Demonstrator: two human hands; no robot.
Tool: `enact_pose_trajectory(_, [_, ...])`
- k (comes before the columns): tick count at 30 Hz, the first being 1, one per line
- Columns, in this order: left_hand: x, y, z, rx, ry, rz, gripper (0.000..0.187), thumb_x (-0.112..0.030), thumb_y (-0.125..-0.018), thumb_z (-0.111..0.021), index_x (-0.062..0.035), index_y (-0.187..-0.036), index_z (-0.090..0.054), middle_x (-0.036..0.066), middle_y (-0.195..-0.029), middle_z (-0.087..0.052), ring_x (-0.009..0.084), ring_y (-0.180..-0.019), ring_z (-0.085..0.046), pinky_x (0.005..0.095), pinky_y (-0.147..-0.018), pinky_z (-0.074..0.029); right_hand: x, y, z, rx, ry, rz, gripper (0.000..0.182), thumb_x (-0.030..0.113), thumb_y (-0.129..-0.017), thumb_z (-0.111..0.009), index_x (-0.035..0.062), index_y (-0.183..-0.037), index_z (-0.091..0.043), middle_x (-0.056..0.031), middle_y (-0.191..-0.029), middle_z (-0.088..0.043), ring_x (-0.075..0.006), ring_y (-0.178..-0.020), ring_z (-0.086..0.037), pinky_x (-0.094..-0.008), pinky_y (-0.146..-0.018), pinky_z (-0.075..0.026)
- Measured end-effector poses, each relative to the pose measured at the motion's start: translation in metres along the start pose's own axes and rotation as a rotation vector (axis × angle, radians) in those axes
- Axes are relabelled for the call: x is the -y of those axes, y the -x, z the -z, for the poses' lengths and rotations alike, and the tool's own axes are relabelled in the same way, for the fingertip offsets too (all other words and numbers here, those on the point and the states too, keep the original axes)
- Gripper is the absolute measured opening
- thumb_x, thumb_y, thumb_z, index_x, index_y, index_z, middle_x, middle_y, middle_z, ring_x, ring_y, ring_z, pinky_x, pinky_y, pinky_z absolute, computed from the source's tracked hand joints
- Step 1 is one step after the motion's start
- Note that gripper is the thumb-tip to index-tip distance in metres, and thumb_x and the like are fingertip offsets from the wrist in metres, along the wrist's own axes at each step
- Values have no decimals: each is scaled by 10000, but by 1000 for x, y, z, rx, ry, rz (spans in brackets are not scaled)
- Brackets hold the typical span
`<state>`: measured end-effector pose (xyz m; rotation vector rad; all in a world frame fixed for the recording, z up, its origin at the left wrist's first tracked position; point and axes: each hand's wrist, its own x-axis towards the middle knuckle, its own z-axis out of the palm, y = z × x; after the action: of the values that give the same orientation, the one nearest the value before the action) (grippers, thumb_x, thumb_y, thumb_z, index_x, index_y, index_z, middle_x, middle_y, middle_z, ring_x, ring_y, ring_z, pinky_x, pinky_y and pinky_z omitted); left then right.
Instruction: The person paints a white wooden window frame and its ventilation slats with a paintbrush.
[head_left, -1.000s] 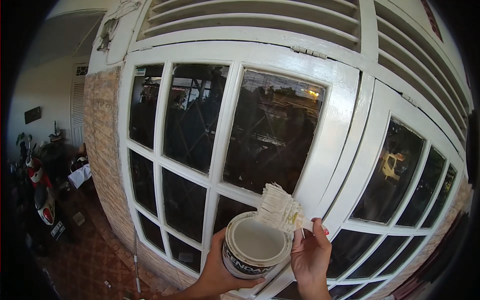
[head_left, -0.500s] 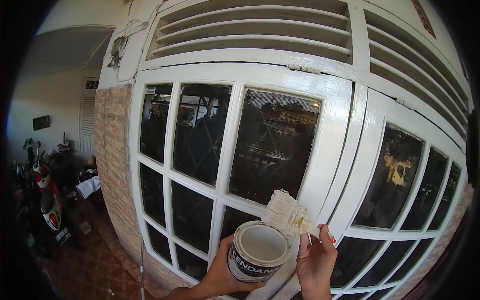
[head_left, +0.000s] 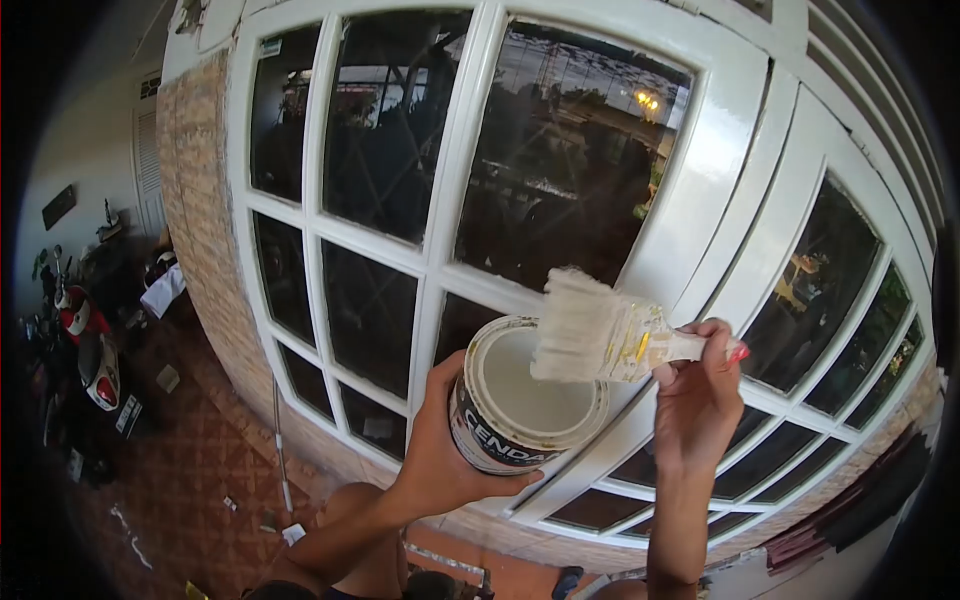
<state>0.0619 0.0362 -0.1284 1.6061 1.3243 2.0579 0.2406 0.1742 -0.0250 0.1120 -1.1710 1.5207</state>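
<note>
- Far left, well apart from the hands: red-and-white scooter (head_left: pixel 88 358) parked on patterned floor tiles (head_left: pixel 190 480), w/ bits of debris around.
- Brick wall strip (head_left: pixel 205 230) ran between the dark room and the window.
- White-framed window (head_left: pixel 440 270) w/ dark glass panes filled most of the view; frame looked glossy.
- Left hand (head_left: pixel 440 450) gripped the paint can (head_left: pixel 520 400) from the side and underneath, fingers wrapped tight on its wall; thumb ran up the left side.
- Can was open, tilted toward the camera, white paint inside, label partly readable ("CENDA..."). Held in the air just in front of the lower window bars.
- Paintbrush (head_left: pixel 600 335) lay horizontal over the can's right rim, bristles white w/ paint, pointing left; can't tell if touching the rim.
- Right hand (head_left: pixel 700 400) clamped the brush handle, fingers closed round it, red nail showing.
</note>
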Motion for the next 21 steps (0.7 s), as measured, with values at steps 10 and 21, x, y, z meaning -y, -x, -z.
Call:
enact_pose_trajectory(10, [21, 9, -1, 36, -25, 35, 1233, -201, -578, -1008, 0, -1503, -218, 221, -1419, -462, 311, -1348, -495, 418, -1153, -383, 5, -5, 7, 166, 433, 94, 318, 252, -975, -712, -43, -1024, -603, -137, -936, -649, -202, -828, -697, -296, -688, -616])
enact_pose_trajectory(21, [23, 8, 0, -17, -45, 18, 1219, -212, -578, -1008, -18, -1502, -237, 213, -1400, -486, 306, -1326, -513, 423, -1131, -405, -2, -10, -2, 171, 421, 84, 283, 233, -980, -704, -25, -991, -589, -125, -954, -630, -215, -852, -707, -310, -661, -642])
